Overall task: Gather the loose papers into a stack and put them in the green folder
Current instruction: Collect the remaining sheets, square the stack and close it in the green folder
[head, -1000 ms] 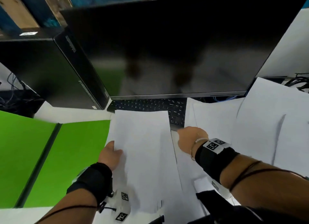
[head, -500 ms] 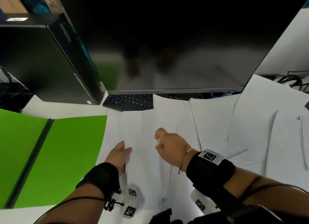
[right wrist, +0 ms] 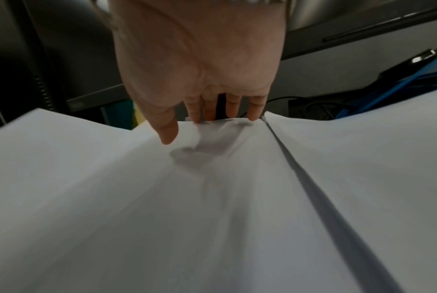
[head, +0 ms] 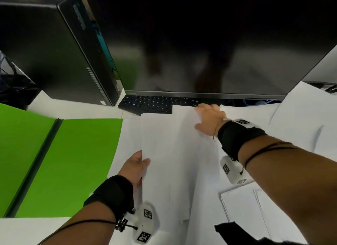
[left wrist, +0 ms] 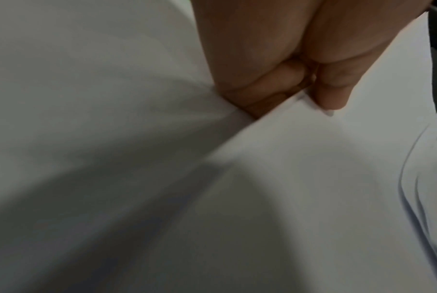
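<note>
Right hand: fingertips go over the far edge of the papers at 12 o'clock; what they touch beyond it is hidden in the head and wrist views alike.

Left hand: fingers tucked under the sheet's edge at 9 o'clock, only the thumb on top. In the wrist view the near paper is blurred, so the sheet count cannot be told.

Keyboard: mostly covered, by the monitor above and the papers at its 3 o'clock end; key legends too small to read.

Green folder: cut off at the left edge.

Computer tower: top cropped; label unreadable.
</note>
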Tool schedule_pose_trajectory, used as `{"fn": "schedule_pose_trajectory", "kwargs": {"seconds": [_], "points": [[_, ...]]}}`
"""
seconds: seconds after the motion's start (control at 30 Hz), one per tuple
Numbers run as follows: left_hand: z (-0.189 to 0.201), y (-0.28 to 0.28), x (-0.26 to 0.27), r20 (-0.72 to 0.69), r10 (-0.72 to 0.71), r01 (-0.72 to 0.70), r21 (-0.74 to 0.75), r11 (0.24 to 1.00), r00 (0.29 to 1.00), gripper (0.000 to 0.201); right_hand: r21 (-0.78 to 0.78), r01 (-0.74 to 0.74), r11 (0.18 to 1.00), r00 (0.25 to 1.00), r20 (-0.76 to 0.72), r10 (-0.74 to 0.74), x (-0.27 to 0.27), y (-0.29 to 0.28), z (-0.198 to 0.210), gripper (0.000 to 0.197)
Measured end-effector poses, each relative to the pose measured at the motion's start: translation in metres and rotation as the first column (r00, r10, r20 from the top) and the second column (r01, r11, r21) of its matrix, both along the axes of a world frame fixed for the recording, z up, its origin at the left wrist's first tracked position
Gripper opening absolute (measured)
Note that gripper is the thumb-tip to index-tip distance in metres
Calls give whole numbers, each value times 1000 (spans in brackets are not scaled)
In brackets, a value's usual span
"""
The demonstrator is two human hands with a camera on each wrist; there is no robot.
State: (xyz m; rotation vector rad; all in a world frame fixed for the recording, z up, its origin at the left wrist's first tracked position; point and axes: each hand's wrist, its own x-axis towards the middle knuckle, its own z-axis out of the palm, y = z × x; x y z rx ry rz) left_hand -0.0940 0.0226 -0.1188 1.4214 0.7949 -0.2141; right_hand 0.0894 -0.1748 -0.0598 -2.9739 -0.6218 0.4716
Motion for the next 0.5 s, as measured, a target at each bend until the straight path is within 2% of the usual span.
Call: {"fn": "schedule_pose_trajectory", "kwargs": {"seconds": [0.1, 0.13, 0.2, 0.3, 0.4, 0.5], "points": [[-6, 2, -1, -5, -16, 16, 17, 1000, 1000, 24, -71, 0, 997, 1000, 2, 0, 14, 12, -1, 77], [-7, 2, -1, -2, -19, 19, 24, 1000, 1000, 24, -99, -6, 995, 1000, 5, 7, 17, 14, 1, 76], [-10, 3, -1, 8, -24, 23, 39, 999, 1000, 24, -119, -41, 992, 999, 20, 44, 21, 19, 4, 59], [-8, 1, -2, 25, -2, 1, 31, 1000, 1000, 21, 87, -77, 993, 996, -33, 80, 19, 29, 13, 38], [0, -3, -5, 85, 23, -23, -6, 1000, 996, 25, 372, -35, 927, 998, -29, 49, 8, 48, 24, 26], [4, -8, -8, 145, 2, 2, -25, 1000, 989, 6, 412, -85, 907, 996, -2, 95, -5, 64, 29, 24]]}}
